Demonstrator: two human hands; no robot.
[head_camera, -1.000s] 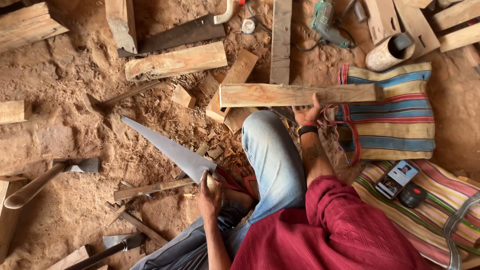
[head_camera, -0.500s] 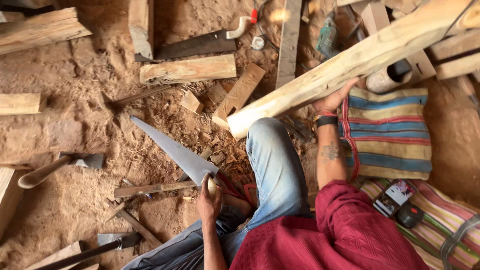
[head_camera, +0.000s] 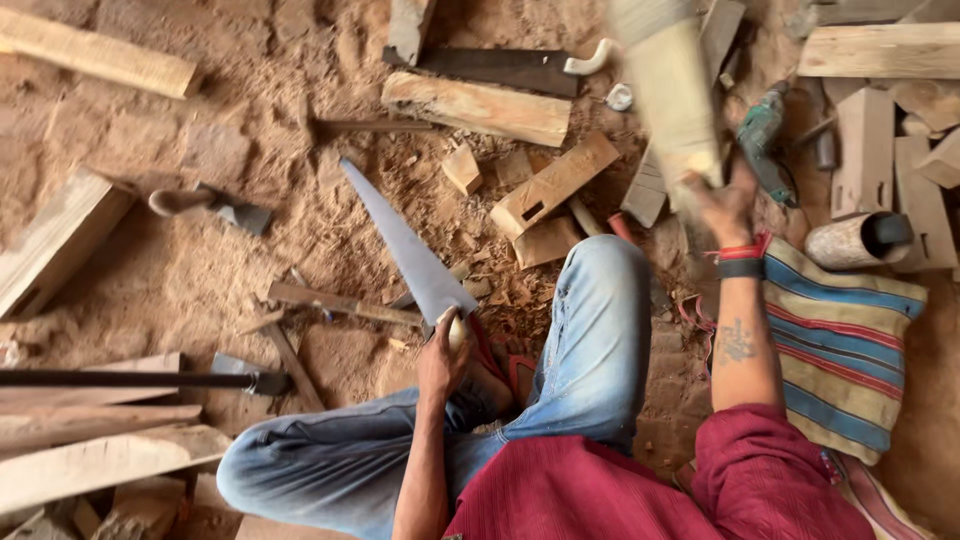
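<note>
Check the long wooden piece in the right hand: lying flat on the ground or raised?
Raised. The right hand grips the wooden piece near its lower end; it points up toward the camera, blurred, above the floor scraps.

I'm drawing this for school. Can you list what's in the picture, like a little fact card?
Place: sandy ground strewn with wood offcuts
Left hand: grips the handle of a handsaw, blade pointing away over the ground
Right hand: holds up a long wooden plank, blurred
Legs: in blue jeans, knee bent
Beside the right arm: striped cloth
Tools lying about: hatchet, power drill, second saw
Wood nearby: notched block, thick log piece
</note>
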